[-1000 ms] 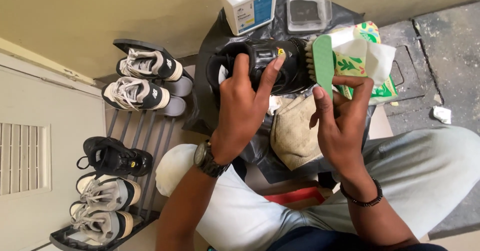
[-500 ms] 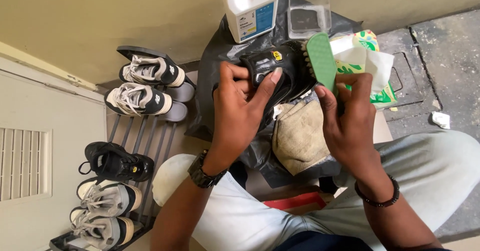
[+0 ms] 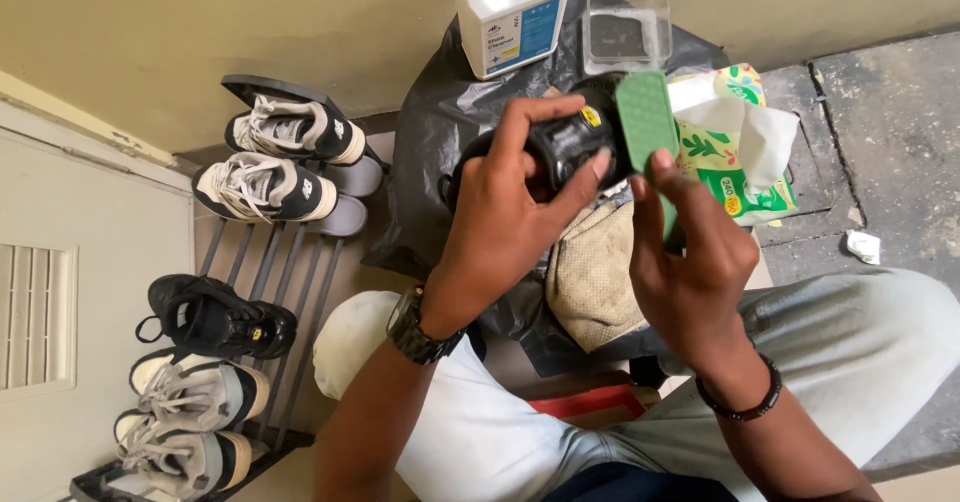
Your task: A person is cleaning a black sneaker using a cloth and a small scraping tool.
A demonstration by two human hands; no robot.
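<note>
Over crinkled black plastic sheeting (image 3: 430, 152), your left hand (image 3: 510, 212) is clamping a glossy black shoe (image 3: 565, 142); your right hand (image 3: 690, 252) is gripping a flat green brush (image 3: 647, 117).

Black shoe (image 3: 560, 147) touching upright green brush (image 3: 648, 122).

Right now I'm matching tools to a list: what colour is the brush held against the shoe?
Green: the brush in the right hand, shown in the head view.

Black plastic sheet (image 3: 430, 152) on floor (image 3: 890, 112); white jug (image 3: 510, 12), clear box (image 3: 625, 27) on sheet.
</note>
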